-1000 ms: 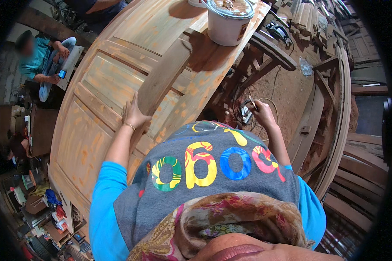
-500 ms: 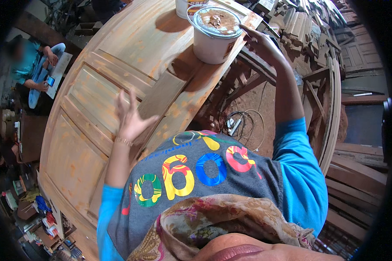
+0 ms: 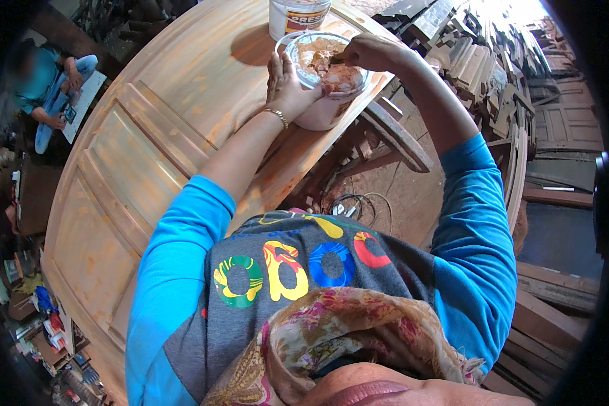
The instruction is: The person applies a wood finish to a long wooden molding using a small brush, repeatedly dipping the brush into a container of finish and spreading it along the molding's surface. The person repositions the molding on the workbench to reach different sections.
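A white bucket (image 3: 323, 116) of orange-brown paste (image 3: 318, 51) stands near the far right edge of a panelled wooden door (image 3: 157, 162) lying flat. My left hand (image 3: 287, 89) clasps its near left side, with fingers along the rim and the thumb across the front. Over the right of the opening, my right hand (image 3: 373, 53) is closed, its fingertips down at the paste. A small dark piece shows by those fingertips, too hidden to name. The bucket's thin handle rests against its left side.
Another white bucket (image 3: 298, 15) stands just beyond on the door. At far left a person (image 3: 51, 95) sits with a phone. Timber offcuts (image 3: 477, 71) pile up at right. A coiled cable (image 3: 358, 206) lies on the floor below, near a wooden support (image 3: 396, 139).
My left hand has moved from above the door up and right onto the bucket. My right hand has gone from the bucket's right rim to over the paste, its fingers now closed.
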Demonstrator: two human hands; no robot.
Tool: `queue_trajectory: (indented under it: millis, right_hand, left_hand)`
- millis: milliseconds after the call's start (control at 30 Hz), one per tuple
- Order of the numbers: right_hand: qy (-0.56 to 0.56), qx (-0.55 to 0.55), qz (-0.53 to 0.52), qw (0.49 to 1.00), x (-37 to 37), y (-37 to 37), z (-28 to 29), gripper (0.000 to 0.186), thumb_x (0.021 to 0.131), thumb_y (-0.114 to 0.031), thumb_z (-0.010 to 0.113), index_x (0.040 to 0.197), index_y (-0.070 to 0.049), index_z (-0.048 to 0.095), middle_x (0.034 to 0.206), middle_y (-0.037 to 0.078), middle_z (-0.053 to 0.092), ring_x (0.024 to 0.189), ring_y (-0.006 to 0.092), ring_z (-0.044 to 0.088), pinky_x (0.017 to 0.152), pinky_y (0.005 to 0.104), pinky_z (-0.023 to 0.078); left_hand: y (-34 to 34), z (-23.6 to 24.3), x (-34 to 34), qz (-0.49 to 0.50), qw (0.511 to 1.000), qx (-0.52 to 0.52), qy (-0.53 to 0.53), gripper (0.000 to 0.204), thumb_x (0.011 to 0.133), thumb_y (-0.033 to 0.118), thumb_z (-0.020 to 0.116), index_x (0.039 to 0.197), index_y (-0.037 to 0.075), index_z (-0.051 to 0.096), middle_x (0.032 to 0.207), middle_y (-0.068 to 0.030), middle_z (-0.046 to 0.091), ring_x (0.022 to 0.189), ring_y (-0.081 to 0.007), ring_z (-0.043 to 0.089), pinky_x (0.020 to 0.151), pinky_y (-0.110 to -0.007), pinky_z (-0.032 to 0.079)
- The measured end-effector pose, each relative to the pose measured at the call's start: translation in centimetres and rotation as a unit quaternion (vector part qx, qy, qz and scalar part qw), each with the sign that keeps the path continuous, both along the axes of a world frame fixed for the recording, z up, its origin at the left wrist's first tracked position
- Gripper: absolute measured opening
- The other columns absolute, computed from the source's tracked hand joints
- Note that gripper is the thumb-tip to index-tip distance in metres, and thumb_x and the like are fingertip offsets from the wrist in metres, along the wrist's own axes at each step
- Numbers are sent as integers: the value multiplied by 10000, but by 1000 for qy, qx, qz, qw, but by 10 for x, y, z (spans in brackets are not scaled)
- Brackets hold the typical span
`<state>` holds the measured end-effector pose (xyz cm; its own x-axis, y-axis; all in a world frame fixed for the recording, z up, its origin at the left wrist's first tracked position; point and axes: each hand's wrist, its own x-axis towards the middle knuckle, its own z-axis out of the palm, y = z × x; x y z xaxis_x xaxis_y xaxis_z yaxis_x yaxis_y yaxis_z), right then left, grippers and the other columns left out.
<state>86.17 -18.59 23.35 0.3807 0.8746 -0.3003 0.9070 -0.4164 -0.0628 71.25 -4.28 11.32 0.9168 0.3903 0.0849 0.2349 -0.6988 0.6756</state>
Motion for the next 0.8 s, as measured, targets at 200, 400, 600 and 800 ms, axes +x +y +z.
queue_trajectory:
  millis: [200, 400, 600, 800]
  right_hand:
    - [-70, -43, 15, 997, -7, 18, 30, 257, 875, -191, 666, 1119, -243, 728, 885, 125, 713, 790, 282, 668, 686, 397, 515]
    - [-88, -63, 82, 991, 1, 23, 14, 226, 848, -190, 684, 1063, -213, 748, 889, 115, 720, 816, 275, 673, 714, 387, 519]
    - [-115, -30, 149, 982, -4, 24, 26, 180, 819, -206, 662, 951, -119, 748, 854, 142, 708, 774, 292, 669, 691, 402, 520]
    - [-42, -234, 133, 962, 72, 8, -10, 266, 923, -163, 552, 1136, -113, 703, 791, 28, 698, 558, 149, 526, 518, 361, 452]
  left_hand:
    - [8, -18, -9, -26, 980, -190, -48, 1504, 533, 772, 768, 1520, 15, -77, 1511, -303, 238, 1430, -411, 211, 1170, -456, 230]
    - [4, -4, -11, -19, 988, -150, 20, 1513, 545, 754, 771, 1510, -1, -117, 1518, -309, 233, 1413, -381, 295, 1156, -410, 284]
    - [16, -40, 4, -28, 977, -206, -37, 1526, 492, 772, 789, 1535, 95, -95, 1505, -304, 263, 1408, -418, 267, 1137, -474, 288]
    - [32, 6, -7, 14, 996, 31, 78, 1496, 537, 802, 747, 1530, 71, -100, 1535, -319, 148, 1426, -478, 158, 1159, -501, 222]
